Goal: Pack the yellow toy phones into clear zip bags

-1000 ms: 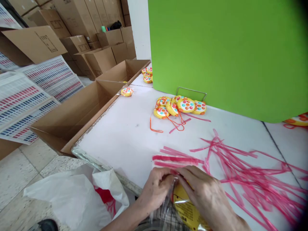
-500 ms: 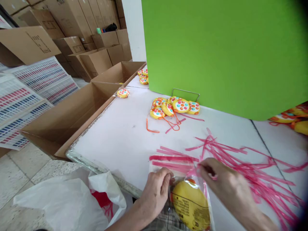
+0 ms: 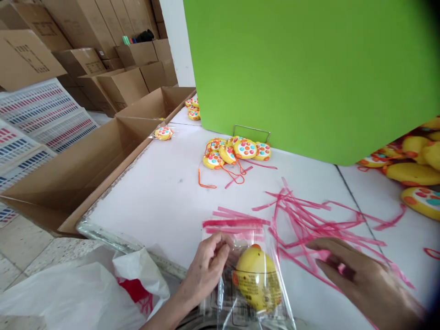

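My left hand [image 3: 210, 260] pinches the upper left edge of a clear printed plastic bag [image 3: 225, 302] at the front of the table. Inside the bag lies a yellow oval toy [image 3: 257, 280], its plain side up with orange bumps at its rim. Away from the bag on the right, my right hand [image 3: 357, 270] hovers over loose pink plastic strips [image 3: 309, 224], somewhat smeared, thumb and fingers apart with nothing seen between them. Several pink strips [image 3: 233, 223] lie by the bag's mouth.
Several yellow toys with coloured dots [image 3: 245, 149] and orange cords lie mid-table before a green board [image 3: 292, 68]. More yellow toys [image 3: 412, 174] are heaped at right. A bagged toy [image 3: 163, 133] sits beside an open cardboard box [image 3: 79, 160]. A white plastic bag [image 3: 82, 293] hangs at front left.
My right hand has let go of the bag's upper right edge and moved right, its fingers parting. My left hand keeps its grip on the bag. The view has turned slightly right.
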A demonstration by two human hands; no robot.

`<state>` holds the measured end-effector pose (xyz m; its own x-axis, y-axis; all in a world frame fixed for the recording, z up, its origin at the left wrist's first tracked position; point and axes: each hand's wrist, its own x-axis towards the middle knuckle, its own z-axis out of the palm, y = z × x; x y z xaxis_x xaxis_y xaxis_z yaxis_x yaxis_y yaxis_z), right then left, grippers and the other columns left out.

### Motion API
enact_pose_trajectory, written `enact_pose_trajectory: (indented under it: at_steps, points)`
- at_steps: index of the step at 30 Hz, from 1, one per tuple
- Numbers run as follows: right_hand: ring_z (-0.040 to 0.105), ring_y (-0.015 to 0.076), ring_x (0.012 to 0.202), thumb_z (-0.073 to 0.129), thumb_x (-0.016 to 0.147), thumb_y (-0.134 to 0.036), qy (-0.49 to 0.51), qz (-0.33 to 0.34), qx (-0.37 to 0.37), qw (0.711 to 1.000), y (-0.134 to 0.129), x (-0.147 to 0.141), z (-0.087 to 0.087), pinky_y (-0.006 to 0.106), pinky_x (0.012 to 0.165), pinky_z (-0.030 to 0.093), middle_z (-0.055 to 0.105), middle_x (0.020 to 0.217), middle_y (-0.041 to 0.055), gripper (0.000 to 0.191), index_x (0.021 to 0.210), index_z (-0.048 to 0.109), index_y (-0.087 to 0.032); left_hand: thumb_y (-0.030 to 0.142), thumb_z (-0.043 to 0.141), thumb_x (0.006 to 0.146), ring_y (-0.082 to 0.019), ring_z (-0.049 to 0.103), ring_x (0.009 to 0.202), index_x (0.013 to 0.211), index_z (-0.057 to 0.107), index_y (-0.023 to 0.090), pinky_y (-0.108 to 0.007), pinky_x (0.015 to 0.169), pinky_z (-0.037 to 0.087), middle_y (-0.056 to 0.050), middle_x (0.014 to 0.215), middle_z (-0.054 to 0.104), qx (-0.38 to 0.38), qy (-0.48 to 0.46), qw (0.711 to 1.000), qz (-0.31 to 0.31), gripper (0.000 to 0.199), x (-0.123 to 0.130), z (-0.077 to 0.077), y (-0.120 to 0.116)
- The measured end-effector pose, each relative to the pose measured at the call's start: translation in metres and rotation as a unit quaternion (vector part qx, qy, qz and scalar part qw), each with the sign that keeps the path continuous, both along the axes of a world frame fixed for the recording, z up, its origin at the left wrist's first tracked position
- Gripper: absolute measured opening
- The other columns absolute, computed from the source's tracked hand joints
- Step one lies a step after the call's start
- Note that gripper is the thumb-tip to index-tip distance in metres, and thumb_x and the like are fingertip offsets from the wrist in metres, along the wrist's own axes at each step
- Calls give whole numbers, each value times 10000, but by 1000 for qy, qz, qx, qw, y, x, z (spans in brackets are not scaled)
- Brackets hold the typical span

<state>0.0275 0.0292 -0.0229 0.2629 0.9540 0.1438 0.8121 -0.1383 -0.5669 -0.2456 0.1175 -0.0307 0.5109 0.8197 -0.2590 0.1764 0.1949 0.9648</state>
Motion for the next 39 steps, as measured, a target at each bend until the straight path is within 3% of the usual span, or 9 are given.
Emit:
enact_pose_trajectory:
  at_steps: [3, 6, 11, 14, 20, 25, 29, 36, 39]
  points:
    - [627, 161, 523, 592, 787, -380, 85, 60, -110, 988, 25, -20, 10, 244, 480, 512, 700, 677, 15, 198, 914, 699, -271, 358, 449, 897, -166, 580, 722, 843, 541, 179, -251, 670, 440, -24, 759, 614, 11, -2, 1000, -14, 208, 0, 6, -1]
    - [630, 166, 553, 590, 778, -418, 125, 73, -139, 980, 33, -31, 8, 255, 519, 516, 696, 659, 7, 294, 963, 699, -217, 373, 442, 900, -166, 579, 713, 823, 560, 185, -240, 658, 438, -25, 745, 634, 39, 14, 999, -22, 235, -4, 20, -8]
    - [624, 160, 609, 533, 823, -398, 181, 112, -135, 968, 12, -37, 16, 228, 545, 499, 665, 660, 7, 232, 751, 663, -219, 380, 418, 917, -188, 627, 795, 919, 623, 214, -243, 725, 456, -45, 855, 695, 58, 46, 994, -76, 264, -16, 54, -22]
    - [571, 139, 565, 526, 840, -402, 186, 103, -125, 969, 2, -34, 24, 206, 498, 462, 603, 612, -11, 236, 704, 607, -227, 393, 407, 925, -195, 635, 870, 893, 597, 218, -248, 776, 462, -52, 933, 711, 32, 33, 998, -52, 260, -20, 64, -23]
    - [564, 156, 632, 478, 873, -395, 235, 115, -132, 956, 12, -37, 26, 243, 550, 466, 603, 687, 17, 240, 780, 605, -213, 400, 452, 907, -200, 646, 866, 858, 541, 202, -275, 778, 490, -69, 936, 721, -13, -10, 1000, -1, 223, -18, 54, -17]
    - [463, 116, 519, 523, 835, -392, 269, 96, -131, 949, 26, -48, 11, 229, 468, 384, 507, 571, -23, 247, 722, 612, -191, 373, 476, 899, -197, 658, 821, 858, 523, 190, -306, 757, 513, -76, 891, 723, -53, -68, 996, 21, 194, -15, 42, -12]
    - [491, 119, 558, 583, 802, -391, 312, 95, -119, 938, 34, -52, 2, 232, 505, 412, 537, 600, -22, 212, 747, 622, -190, 373, 485, 898, -194, 662, 808, 866, 522, 182, -302, 745, 511, -83, 875, 724, -64, -74, 995, 28, 197, -15, 35, -10]
    - [483, 129, 591, 534, 846, -369, 295, 120, -123, 940, 35, -50, 7, 244, 532, 400, 525, 629, -18, 216, 731, 597, -197, 379, 486, 900, -176, 641, 827, 918, 502, 209, -292, 793, 481, -47, 858, 716, -78, -56, 994, 46, 172, -25, 29, -7]
    - [447, 120, 554, 535, 838, -331, 296, 123, -114, 940, 33, -50, 9, 238, 503, 365, 503, 598, -29, 204, 689, 591, -205, 367, 489, 893, -165, 607, 770, 904, 522, 214, -268, 743, 472, -9, 782, 680, -75, -51, 994, 56, 157, -28, 23, -5]
